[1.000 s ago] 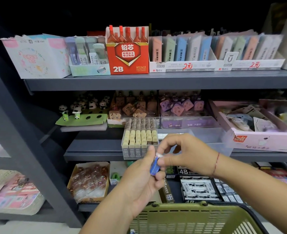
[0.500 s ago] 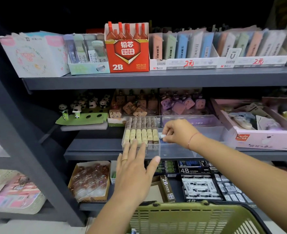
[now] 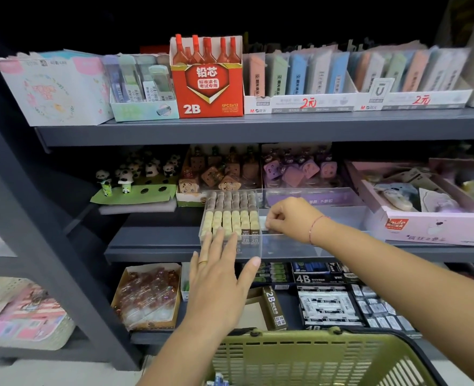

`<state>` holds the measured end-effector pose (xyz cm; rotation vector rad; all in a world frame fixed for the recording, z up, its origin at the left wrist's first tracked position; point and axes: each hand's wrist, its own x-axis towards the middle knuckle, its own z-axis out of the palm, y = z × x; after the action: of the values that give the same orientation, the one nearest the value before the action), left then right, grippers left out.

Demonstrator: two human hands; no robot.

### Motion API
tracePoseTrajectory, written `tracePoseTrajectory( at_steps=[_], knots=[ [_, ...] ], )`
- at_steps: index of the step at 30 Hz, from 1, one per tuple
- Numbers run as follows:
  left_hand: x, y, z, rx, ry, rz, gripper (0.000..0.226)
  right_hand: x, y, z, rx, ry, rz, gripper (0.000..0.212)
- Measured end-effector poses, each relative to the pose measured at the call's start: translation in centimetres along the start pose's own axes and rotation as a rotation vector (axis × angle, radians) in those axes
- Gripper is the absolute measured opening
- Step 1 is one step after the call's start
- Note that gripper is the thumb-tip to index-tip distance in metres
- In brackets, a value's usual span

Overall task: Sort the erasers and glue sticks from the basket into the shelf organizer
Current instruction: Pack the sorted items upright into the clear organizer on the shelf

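Head view: right hand point(image 3: 291, 218) pinches a small whitish eraser point(image 3: 263, 222) in the right compartment of the clear plastic shelf organizer point(image 3: 286, 247); left hand point(image 3: 219, 277), fingers spread flat, lies at its near wall. Blue packs point(image 3: 216, 381) remain in the near green plastic basket point(image 3: 313, 358), so I judge much sorting is left. Grey metal shop shelving point(image 3: 174, 249) stocked all round

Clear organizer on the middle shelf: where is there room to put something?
Its right compartment, between the erasers and the pink box, looks mostly bare; the right hand pinches a white item at its left end. Bare shelf also lies left of the organizer, before the panda stand. The eraser compartment is packed.
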<state>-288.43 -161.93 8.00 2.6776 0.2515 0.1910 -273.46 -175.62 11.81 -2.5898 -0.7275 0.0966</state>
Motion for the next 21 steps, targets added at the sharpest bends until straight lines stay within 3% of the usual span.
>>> tracePoseTrajectory(
  at_steps=[3, 6, 8, 11, 13, 15, 17, 19, 21],
  knots=[
    [-0.6, -0.1, 0.5, 0.006, 0.051, 0.004, 0.067, -0.3, 0.1, -0.5, 0.084, -0.026, 0.025, 0.024],
    [-1.6, -0.8, 1.1, 0.008, 0.101, 0.019, 0.071, -1.2, -0.2, -1.0, 0.005, 0.001, -0.005, 0.031],
    [-2.3, -2.0, 1.7, 0.012, 0.093, -0.007, 0.071, -3.1, -0.3, -0.8, -0.005, 0.180, -0.037, 0.030],
    [-3.6, -4.7, 3.3, 0.011, 0.028, -0.115, 0.066, -8.1, -0.6, 2.1, 0.276, 0.505, -0.079, 0.020],
    [-4.8, -7.2, 5.0, 0.045, -0.031, -0.205, 0.065, -11.4, -0.5, 7.0, 0.536, 0.357, 0.003, 0.020],
    [-6.3, -9.9, 7.1, 0.068, -0.096, -0.303, 0.068, -14.0, 0.1, 13.2, 0.731, -0.032, 0.206, 0.016],
    [-8.0, -11.9, 8.8, 0.002, -0.184, -0.411, 0.073, -15.8, 0.7, 18.8, 0.878, -0.380, 0.498, 0.028],
    [-9.2, -12.6, 9.8, -0.159, -0.212, -0.516, 0.073, -16.3, 1.2, 23.3, 1.099, -0.543, 0.767, 0.048],
    [-9.4, -12.6, 10.2, -0.212, -0.169, -0.546, 0.069, -15.7, 1.4, 26.8, 1.199, -0.612, 0.854, 0.059]
  ],
)
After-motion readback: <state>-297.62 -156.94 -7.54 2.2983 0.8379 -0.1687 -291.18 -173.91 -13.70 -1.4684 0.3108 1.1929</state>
